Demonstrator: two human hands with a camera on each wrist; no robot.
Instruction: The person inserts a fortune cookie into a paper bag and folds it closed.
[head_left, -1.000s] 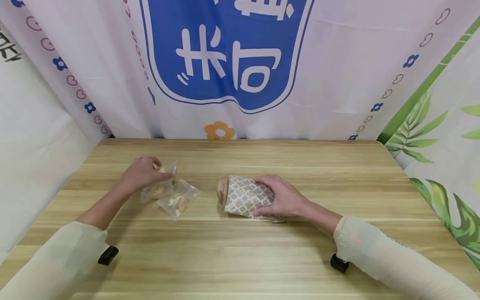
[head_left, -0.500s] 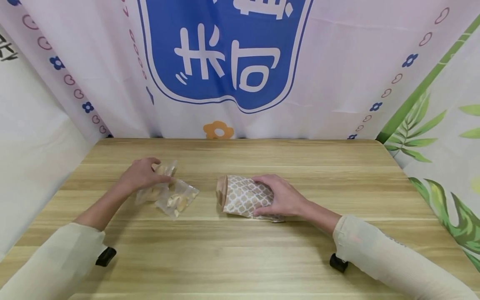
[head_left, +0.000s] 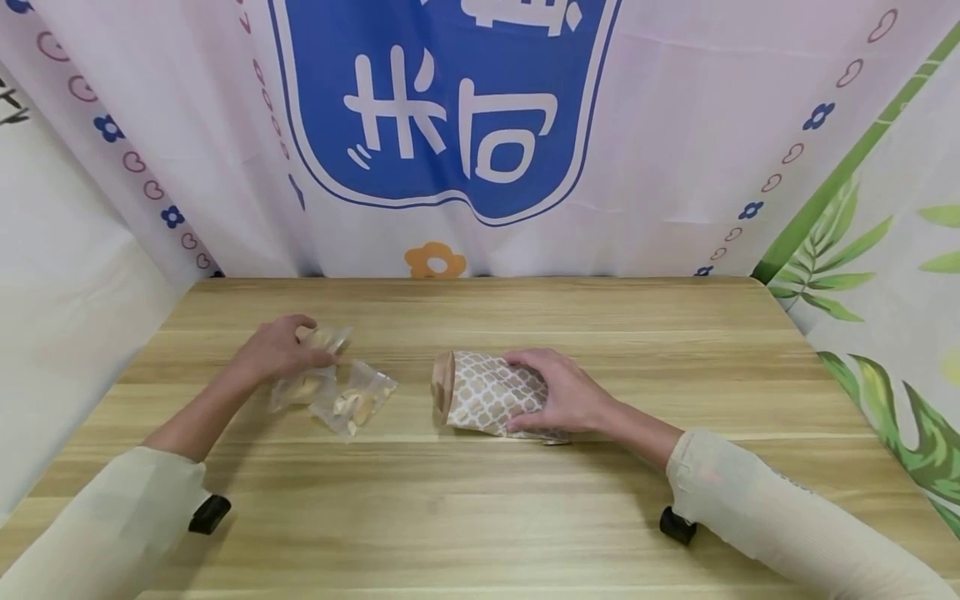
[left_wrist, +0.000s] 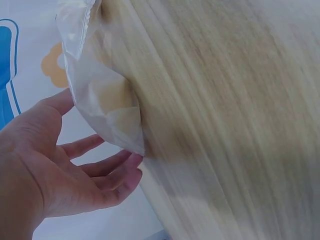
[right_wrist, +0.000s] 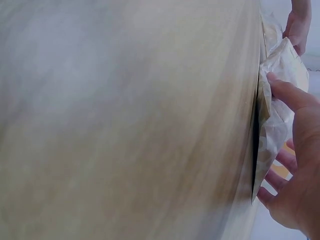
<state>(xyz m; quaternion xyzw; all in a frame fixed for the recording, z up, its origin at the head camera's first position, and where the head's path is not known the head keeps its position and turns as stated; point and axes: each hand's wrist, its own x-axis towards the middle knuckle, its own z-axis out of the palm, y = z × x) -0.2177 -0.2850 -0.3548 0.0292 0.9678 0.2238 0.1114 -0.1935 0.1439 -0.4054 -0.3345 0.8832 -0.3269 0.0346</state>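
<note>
My left hand [head_left: 277, 350] is over three small clear plastic bags at the left of the table, its fingers loosely spread. Thumb and fingertips lie right at the edges of the far bag [head_left: 327, 338], whose pale pieces show through in the left wrist view, where the bag [left_wrist: 110, 102] stands before the fingers. A second bag [head_left: 303, 390] lies partly under the hand, and a third bag [head_left: 356, 402] lies beside it, holding pale yellowish pieces. My right hand [head_left: 566, 392] grips a folded brown paper bag [head_left: 480, 392] with a white lattice pattern, thumb on the near side, fingers on the far side.
The wooden table [head_left: 450, 508] extends to a curtain [head_left: 645, 233] behind it, printed with a blue sign and flowers. Black wrist mounts [head_left: 210, 514] sit under both sleeves. Bare tabletop shows between the plastic bags and the paper bag.
My left hand has drawn slightly left, and the far plastic bag beside it has tipped lower. The lower-left bag has shifted a little left. My right hand and the paper bag stay put.
</note>
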